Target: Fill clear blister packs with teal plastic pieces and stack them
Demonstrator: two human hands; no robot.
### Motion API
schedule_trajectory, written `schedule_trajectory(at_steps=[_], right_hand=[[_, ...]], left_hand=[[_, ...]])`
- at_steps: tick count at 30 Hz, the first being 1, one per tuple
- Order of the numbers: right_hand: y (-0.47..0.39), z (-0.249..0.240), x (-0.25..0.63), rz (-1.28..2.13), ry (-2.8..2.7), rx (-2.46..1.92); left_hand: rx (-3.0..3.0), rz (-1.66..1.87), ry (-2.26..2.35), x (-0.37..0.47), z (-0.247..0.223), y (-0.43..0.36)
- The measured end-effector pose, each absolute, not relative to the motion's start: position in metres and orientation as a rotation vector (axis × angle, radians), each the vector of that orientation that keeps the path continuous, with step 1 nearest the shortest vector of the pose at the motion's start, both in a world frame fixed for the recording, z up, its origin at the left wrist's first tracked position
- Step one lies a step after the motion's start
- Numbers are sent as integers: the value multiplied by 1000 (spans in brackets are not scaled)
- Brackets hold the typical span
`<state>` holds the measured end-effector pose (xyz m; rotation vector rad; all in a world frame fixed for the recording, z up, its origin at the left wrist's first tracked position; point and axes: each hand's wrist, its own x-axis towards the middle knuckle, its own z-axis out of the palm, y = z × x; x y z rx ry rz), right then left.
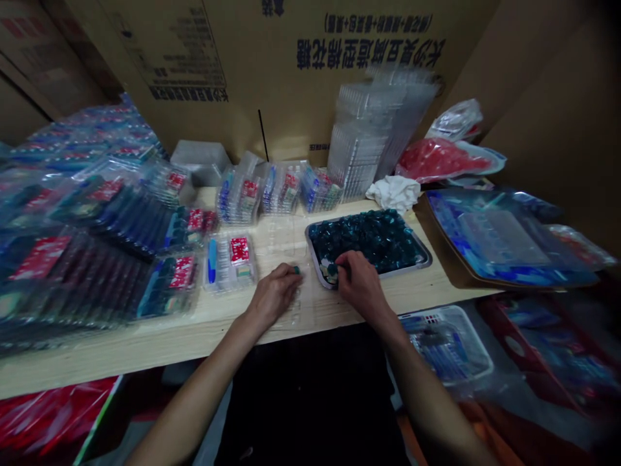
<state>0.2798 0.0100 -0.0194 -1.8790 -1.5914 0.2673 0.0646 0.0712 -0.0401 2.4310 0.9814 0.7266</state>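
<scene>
My left hand (276,292) is closed in a pinch on a small dark green piece (296,269), above a see-through plastic tray (305,307) lying on the wooden table. My right hand (359,282) reaches into the near left corner of a shallow tray (429,257) heaped with shiny dark teal pieces (363,236). Its fingers are pressed together; what they grip, if anything, is hidden. Some pale pieces (328,272) show beside those fingertips. Left of my left hand lies a filled plastic pack (229,262) with a blue pen-like item and a red-and-white patterned packet.
Filled packs (87,259) are stacked across the table's left side, with more rows at the back. Empty plastic trays (361,136) stand in a tall stack near a crumpled white tissue (395,193). On the right is a cardboard box (449,262); a white basket (478,343) sits below the edge.
</scene>
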Motion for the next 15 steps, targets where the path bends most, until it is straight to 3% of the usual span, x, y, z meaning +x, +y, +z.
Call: schedule_trajectory(at_steps=[3,9,15], right_hand=[[4,-21,274,411,-1580,-1681],[4,-31,263,774,-1412,-1472],[7,-32,247,811,-1368,-1399]], left_hand=[[2532,619,973,66,-48,74],[2422,726,991,62,-53,75],[2031,961,1071,67,-30,59]])
